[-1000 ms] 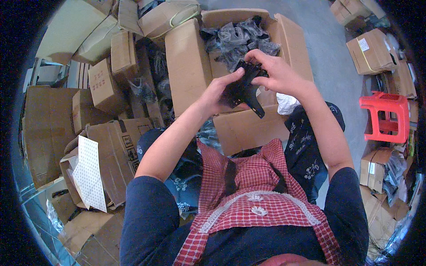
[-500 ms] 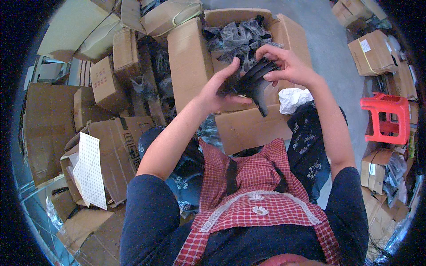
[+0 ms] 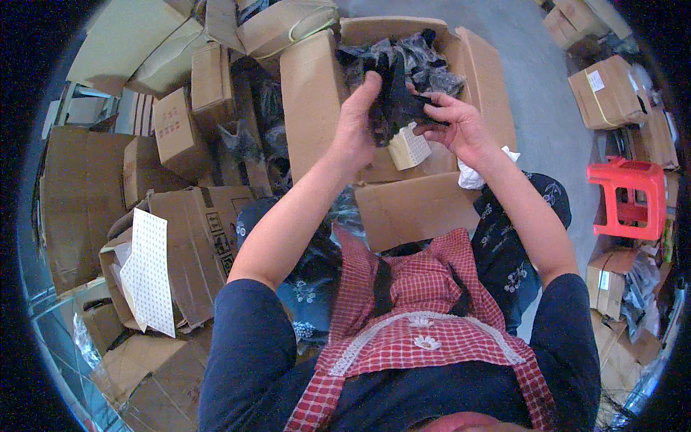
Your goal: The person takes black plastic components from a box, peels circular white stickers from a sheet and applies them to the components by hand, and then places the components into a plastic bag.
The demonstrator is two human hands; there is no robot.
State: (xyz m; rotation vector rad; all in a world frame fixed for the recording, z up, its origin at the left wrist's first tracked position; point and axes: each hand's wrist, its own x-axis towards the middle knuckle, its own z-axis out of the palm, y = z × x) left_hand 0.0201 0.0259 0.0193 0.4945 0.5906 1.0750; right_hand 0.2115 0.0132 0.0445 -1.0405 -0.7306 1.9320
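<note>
Over the open carton (image 3: 311, 108) in front of me, both hands hold a dark black piece (image 3: 397, 101) with an uneven outline; its exact kind I cannot make out. My left hand (image 3: 358, 119) grips its left side, thumb up along the front and the other fingers mostly hidden behind. At its right edge, my right hand (image 3: 458, 128) pinches it between thumb and fingers. Just below the piece sits a small cream block with a dotted print (image 3: 410, 149). Black items in clear plastic bags (image 3: 432, 65) fill the far part of the carton.
Crumpled white material (image 3: 471, 176) lies beside my right knee. A red plastic stool (image 3: 628, 198) stands at right, near stacked cartons (image 3: 608, 90). On the left, more cartons (image 3: 176, 129) are piled up, and a white dotted sheet (image 3: 152, 277) leans on an open box (image 3: 191, 252).
The black piece has turned and shifted up and left between my hands. My right hand has moved lower, and the cream block now shows beneath it.
</note>
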